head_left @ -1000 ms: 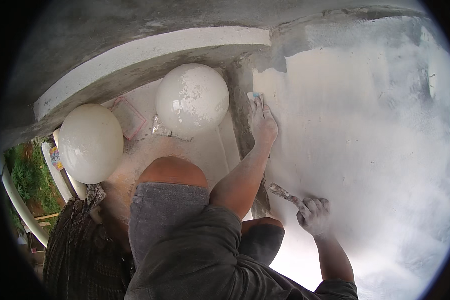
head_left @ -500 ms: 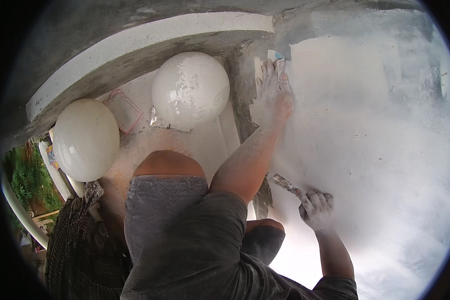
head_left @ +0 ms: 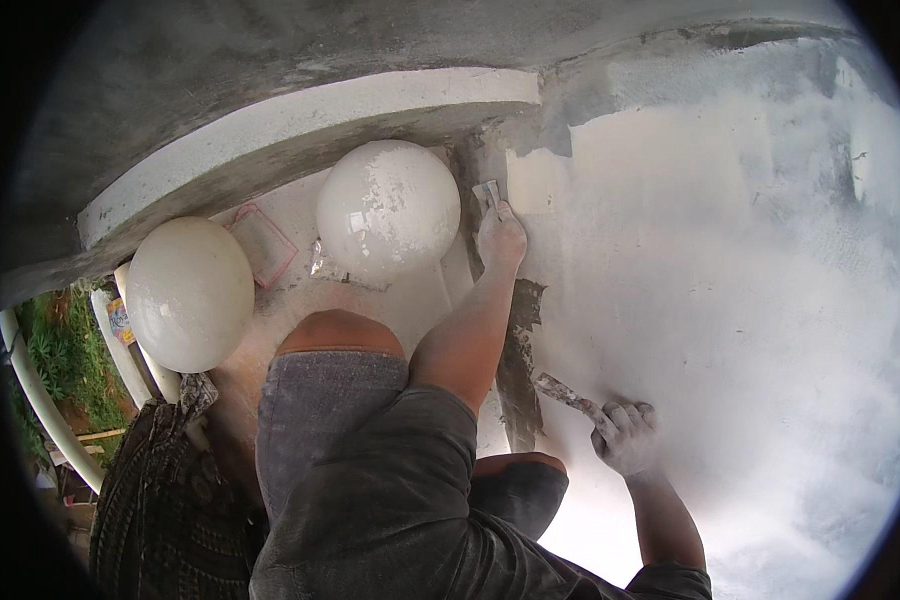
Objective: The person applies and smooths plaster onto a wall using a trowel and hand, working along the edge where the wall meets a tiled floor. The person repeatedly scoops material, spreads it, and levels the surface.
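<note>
My left hand [head_left: 501, 238] is closed on a small, pale, flat scraper-like piece [head_left: 486, 194]. It is beside the dark bare strip along the edge of the wall, left of a cream patch of putty [head_left: 532, 180]. Lower down, my right hand [head_left: 626, 438] is closed round the handle of a putty knife [head_left: 564, 391], its smeared blade pointing up and left. Both hands are coated in white powder. A wall [head_left: 690, 300] with a smeared white coat fills the right side.
Two large white rounded objects [head_left: 389, 208] [head_left: 190, 295] stand at the left, with a pink-edged clear packet [head_left: 261, 245] between them. A curved concrete ledge [head_left: 300, 115] runs above. Dark patterned cloth [head_left: 165, 500] hangs at lower left, near pale railings [head_left: 50, 410] and greenery.
My left hand has moved down and left, off the cream patch to the dark strip, with the flat piece in it. My right hand has barely shifted. The view has tilted slightly.
</note>
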The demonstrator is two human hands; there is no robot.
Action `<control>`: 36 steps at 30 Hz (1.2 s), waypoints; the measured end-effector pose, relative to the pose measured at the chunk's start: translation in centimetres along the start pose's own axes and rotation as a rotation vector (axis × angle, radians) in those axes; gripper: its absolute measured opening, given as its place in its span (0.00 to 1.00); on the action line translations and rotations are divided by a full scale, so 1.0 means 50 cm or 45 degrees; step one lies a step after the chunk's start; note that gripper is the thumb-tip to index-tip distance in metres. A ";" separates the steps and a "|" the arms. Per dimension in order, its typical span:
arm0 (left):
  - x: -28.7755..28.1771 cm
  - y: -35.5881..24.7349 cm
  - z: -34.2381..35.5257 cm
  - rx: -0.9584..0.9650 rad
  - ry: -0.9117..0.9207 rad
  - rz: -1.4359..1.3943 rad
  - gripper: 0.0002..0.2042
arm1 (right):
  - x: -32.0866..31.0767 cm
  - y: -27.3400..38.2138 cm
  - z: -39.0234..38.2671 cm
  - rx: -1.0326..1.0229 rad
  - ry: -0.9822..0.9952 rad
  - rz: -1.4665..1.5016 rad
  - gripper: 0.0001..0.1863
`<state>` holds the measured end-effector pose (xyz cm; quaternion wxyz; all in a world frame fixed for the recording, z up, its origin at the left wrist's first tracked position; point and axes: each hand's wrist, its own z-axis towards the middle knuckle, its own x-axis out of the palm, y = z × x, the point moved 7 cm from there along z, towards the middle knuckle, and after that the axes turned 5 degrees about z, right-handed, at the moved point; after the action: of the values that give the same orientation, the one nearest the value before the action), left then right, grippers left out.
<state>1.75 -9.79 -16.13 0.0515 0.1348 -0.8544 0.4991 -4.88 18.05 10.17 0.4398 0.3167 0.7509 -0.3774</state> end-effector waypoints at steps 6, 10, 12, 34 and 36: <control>-0.012 -0.087 -0.020 0.462 -0.093 0.260 0.27 | -0.007 -0.001 0.005 -0.005 -0.045 -0.036 0.35; 0.014 0.014 0.006 0.051 0.062 0.143 0.27 | -0.010 0.000 0.012 0.000 -0.039 -0.013 0.33; 0.028 -0.006 -0.001 0.503 -0.043 0.304 0.27 | -0.011 0.001 0.015 0.001 -0.046 -0.065 0.33; 0.033 -0.092 -0.180 0.364 0.016 0.351 0.28 | -0.017 0.009 0.022 -0.011 -0.047 -0.064 0.34; 0.036 -0.094 -0.201 0.481 0.050 0.369 0.28 | -0.012 0.010 0.021 -0.002 0.036 -0.012 0.34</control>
<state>0.86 -3.57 -6.80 -0.0303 0.0083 -0.7551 0.6549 -3.79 17.31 10.21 0.4275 0.3183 0.7588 -0.3743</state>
